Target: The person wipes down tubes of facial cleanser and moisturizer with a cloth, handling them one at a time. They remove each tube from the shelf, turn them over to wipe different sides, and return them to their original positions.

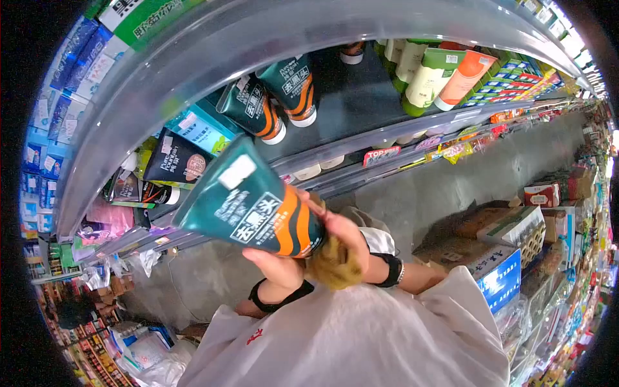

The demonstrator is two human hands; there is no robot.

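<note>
The big dark green plastic tube (248, 203) has orange stripes, white writing and a white sticker. It is tilted, with its flat end up to the left and its cap end low to the right. The left hand (278, 267) holds it from below. The right hand (348, 235) presses a fuzzy yellow cloth (334, 266) on the cap end.

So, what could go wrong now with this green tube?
The green tube is gripped only near its cap end by the left hand and the right hand, with a yellow cloth there, so it might slip. It might also knock the matching tubes standing on the shelf.
</note>
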